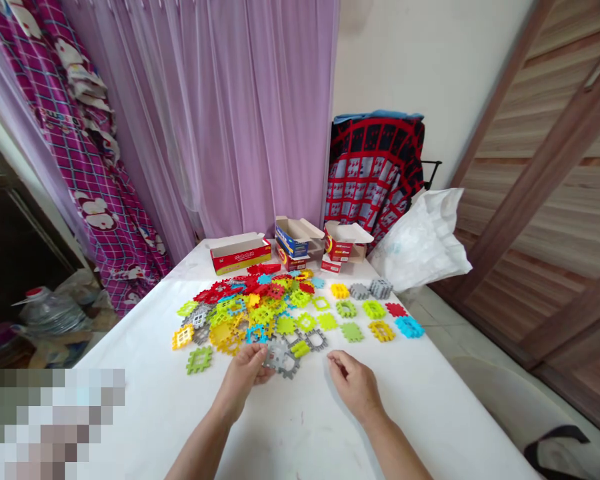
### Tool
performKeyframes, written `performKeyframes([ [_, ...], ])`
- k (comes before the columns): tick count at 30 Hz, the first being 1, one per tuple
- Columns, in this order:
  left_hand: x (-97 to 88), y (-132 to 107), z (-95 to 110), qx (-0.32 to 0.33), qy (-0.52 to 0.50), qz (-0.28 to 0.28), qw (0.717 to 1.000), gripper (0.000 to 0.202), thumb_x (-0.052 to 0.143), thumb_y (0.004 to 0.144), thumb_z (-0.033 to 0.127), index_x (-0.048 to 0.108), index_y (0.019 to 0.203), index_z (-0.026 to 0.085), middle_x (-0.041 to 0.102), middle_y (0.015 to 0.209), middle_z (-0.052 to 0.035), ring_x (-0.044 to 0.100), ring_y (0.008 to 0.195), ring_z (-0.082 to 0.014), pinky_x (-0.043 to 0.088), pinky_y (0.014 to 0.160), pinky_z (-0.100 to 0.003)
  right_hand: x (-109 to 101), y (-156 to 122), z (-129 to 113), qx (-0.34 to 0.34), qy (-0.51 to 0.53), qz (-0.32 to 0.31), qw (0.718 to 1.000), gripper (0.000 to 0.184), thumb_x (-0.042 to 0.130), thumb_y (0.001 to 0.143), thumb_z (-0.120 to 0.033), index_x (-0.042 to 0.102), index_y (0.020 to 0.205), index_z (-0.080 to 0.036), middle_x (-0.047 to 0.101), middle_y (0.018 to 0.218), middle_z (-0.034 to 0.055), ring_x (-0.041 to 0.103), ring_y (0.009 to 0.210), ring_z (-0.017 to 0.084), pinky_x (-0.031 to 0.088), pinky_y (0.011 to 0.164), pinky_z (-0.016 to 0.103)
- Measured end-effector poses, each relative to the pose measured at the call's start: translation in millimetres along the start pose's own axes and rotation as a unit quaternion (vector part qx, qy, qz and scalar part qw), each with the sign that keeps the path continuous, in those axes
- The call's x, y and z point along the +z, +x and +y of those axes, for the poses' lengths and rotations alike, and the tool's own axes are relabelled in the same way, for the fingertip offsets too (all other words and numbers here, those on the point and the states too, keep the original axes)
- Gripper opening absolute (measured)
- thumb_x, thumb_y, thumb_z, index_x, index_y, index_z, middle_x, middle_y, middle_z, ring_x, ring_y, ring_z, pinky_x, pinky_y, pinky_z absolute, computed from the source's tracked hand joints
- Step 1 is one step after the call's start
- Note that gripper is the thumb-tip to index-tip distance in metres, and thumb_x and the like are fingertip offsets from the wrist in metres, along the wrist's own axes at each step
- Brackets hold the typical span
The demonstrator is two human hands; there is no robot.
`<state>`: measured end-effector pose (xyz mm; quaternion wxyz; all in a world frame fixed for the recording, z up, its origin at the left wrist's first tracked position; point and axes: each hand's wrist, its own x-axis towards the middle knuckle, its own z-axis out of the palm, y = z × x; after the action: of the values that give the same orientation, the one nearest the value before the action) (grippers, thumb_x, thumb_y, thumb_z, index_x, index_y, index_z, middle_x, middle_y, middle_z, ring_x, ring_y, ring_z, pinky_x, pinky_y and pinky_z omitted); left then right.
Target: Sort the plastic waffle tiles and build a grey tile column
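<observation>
A person is standing at a white-covered table (420,407), with cardboard boxes (290,243) sitting at its far end and colourful plastic waffle blocks (260,307) lying heaped across it. The left hand (239,381) is gripping a grey block (280,358) with curled fingers, while the right hand (355,387) is hovering beside it, fingers open and empty.

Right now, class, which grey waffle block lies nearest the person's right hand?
The open-framed grey block just beyond the fingertips of the right hand; the grey piece at the left hand lies farther away.
</observation>
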<state>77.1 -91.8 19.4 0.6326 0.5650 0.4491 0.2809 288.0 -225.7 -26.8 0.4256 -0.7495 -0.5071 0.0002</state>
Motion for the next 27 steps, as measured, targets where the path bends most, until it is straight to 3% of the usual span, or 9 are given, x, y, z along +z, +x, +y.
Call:
performKeyframes([
  [6,34.2,5.0,-1.0,-0.031,-0.087,-0.059,0.994,0.060,0.081,0.055,0.060,0.058,0.095,0.022,0.073,0.083,-0.0025,0.070,0.069,-0.0158,0.053,0.067,-0.028,-1.1,0.8,-23.3,-0.083,0.077,0.033,0.993,0.035,0.055,0.085,-0.030,0.064,0.117,-0.020,0.073,0.091,0.0044,0.066,0.065,0.013,0.056,0.071,0.025],
  [10,44.8,6.4,-6.5,-0.038,-0.110,-0.077,0.990,0.056,0.080,0.057,0.058,0.052,0.091,0.024,0.072,0.080,0.0007,0.070,0.071,-0.0156,0.052,0.067,-0.027,6.9,0.2,-35.4,-0.046,0.136,0.019,0.990,0.035,0.058,0.084,-0.030,0.063,0.117,-0.020,0.074,0.090,0.0040,0.066,0.063,0.012,0.056,0.066,0.023],
  [15,47.1,8.2,-11.6,-0.056,-0.117,-0.100,0.986,0.061,0.082,0.052,0.060,0.049,0.088,0.024,0.073,0.079,0.0012,0.071,0.070,-0.0173,0.052,0.063,-0.027,15.9,1.2,-37.6,0.030,0.205,0.000,0.978,0.032,0.057,0.083,-0.028,0.062,0.113,-0.019,0.072,0.079,0.0018,0.062,0.059,0.012,0.053,0.059,0.021],
  [19,43.9,8.4,-12.7,-0.063,-0.106,-0.130,0.984,0.064,0.080,0.054,0.062,0.054,0.099,0.024,0.073,0.079,-0.0002,0.071,0.068,-0.0178,0.053,0.062,-0.028,13.5,1.5,-37.0,0.067,0.255,-0.034,0.964,0.039,0.057,0.082,-0.028,0.059,0.120,-0.018,0.066,0.076,-0.0004,0.057,0.056,0.010,0.049,0.055,0.019],
  [27,39.0,4.9,-8.8,-0.073,-0.107,-0.137,0.982,0.060,0.078,0.060,0.059,0.062,0.105,0.022,0.075,0.083,-0.0022,0.071,0.069,-0.0171,0.054,0.061,-0.027,8.0,-2.4,-34.3,0.060,0.276,-0.097,0.955,0.046,0.056,0.086,-0.027,0.055,0.131,-0.020,0.060,0.078,-0.0021,0.055,0.061,0.009,0.046,0.057,0.020],
])
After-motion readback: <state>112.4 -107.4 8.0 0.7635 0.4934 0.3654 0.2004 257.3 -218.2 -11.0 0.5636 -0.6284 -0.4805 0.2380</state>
